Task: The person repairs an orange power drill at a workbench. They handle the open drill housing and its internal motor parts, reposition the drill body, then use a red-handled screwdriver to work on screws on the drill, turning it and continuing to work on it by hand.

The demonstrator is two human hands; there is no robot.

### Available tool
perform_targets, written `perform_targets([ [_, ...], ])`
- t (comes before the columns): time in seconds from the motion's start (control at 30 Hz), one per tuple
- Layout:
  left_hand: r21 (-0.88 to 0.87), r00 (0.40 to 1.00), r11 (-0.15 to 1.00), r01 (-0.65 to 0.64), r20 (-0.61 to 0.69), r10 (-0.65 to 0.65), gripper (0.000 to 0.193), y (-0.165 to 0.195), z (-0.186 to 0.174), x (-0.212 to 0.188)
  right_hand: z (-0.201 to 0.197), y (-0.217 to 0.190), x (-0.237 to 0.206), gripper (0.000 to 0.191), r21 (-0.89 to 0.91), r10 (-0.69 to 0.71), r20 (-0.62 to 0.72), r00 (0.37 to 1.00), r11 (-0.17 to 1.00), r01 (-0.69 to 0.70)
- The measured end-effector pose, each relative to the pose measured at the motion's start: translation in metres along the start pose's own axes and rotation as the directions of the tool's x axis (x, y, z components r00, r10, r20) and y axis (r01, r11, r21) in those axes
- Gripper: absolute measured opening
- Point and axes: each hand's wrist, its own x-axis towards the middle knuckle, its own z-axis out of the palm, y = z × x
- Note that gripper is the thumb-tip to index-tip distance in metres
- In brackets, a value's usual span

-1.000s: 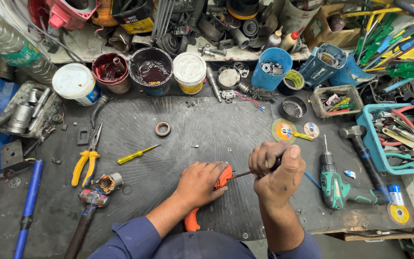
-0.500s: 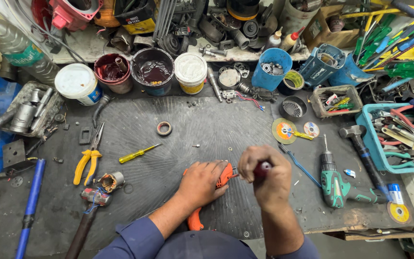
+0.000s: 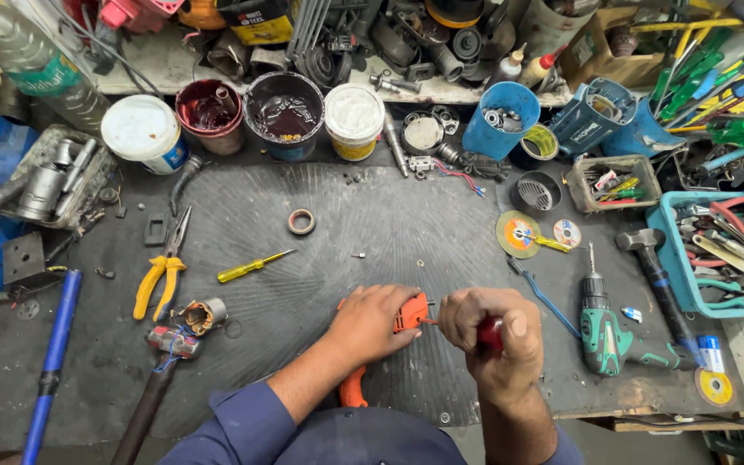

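Moved lower and nearer since half a second back: right hand (image 3: 491,334), now fisted around a red-handled screwdriver (image 3: 486,332) with its shaft pointing left into the orange tool (image 3: 408,313). Shifted little: left hand (image 3: 370,324), pressed down over that tool's body, fingers curled on top, grip pinching it against the dark ribbed mat (image 3: 329,258). Lies near the middle of the surface, close to the near edge, orange handle (image 3: 353,387) poking out below the left wrist. Right grip pressed together tight on the screwdriver; tip hidden at the housing, so cannot tell whether seated in a screw.

To do this well, judging by the pose: keep the shaft in line with the screw, push inward while turning, hold the body flat so nothing rocks. Best to keep the left fingers clear of the tip's path in case of a slip.

Well apart to the left: yellow pliers (image 3: 158,277), yellow screwdriver (image 3: 251,268), tape roll (image 3: 300,222). To the right: green drill (image 3: 606,329), hammer (image 3: 653,267). Along the far side: paint tubs (image 3: 284,110) and a blue cup (image 3: 498,119).
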Motion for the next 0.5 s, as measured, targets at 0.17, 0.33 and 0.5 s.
perform_targets([
  [0.17, 0.090, 1.000, 0.996, 0.011, 0.019, -0.013, 0.071, 0.002, 0.005, 0.003, -0.006, 0.002, 0.004, 0.073, -0.039, 0.016, 0.146, 0.989, 0.999, -0.011],
  [0.33, 0.114, 0.999, 0.993, 0.003, 0.045, -0.008, 0.071, 0.004, 0.007, 0.005, -0.012, 0.003, 0.001, 0.075, 0.067, -0.029, 0.087, 0.996, 0.997, 0.024],
  [0.5, 0.175, 0.999, 0.984, -0.043, 0.040, 0.037, 0.075, 0.005, 0.007, 0.006, -0.022, -0.013, -0.002, 0.075, 0.195, -0.045, -0.308, 0.950, 0.975, 0.110],
])
